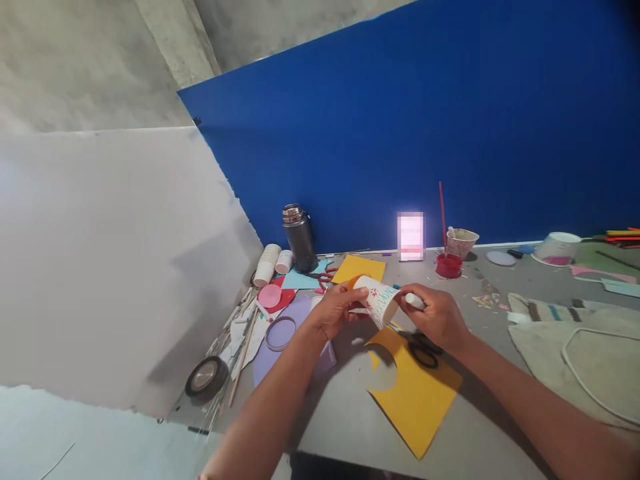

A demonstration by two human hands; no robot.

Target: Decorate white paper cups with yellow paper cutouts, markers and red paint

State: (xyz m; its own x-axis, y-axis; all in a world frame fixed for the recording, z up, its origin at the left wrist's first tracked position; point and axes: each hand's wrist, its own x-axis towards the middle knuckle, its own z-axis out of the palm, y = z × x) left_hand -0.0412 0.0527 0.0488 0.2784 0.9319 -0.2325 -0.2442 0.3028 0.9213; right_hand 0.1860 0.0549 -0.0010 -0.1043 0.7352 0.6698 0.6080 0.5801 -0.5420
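A grey work table (345, 413) stood against a blue board (425, 127) that filled the upper right of the frame, with a white panel (110, 260) closing off the left side. At the centre of the frame, the left hand (334, 310) gripped a printed paper cup (380, 300), fingers closed around its base end. The cup lay tilted on its side above the table, its open mouth facing lower right. The right hand (440, 319) was closed on a small white glue stick (414, 301), whose tip sat just beside the cup's rim.

Below the hands lay a yellow paper sheet (415, 393) with a round cut-out in its upper left edge. Black-handled scissors (424, 352) rested on this sheet, partly hidden under the right hand. A second yellow sheet (359, 268) lay just behind the cup.

Left of centre were a dark steel flask (299, 237), stacked white cups (267, 265), a pink paper disc (270, 295), a lilac sheet (285, 333) and a tape roll (206, 377). Right of centre stood a red paint pot (449, 265) holding a red stick. Folded fabric (575, 347) occupied the lower right.
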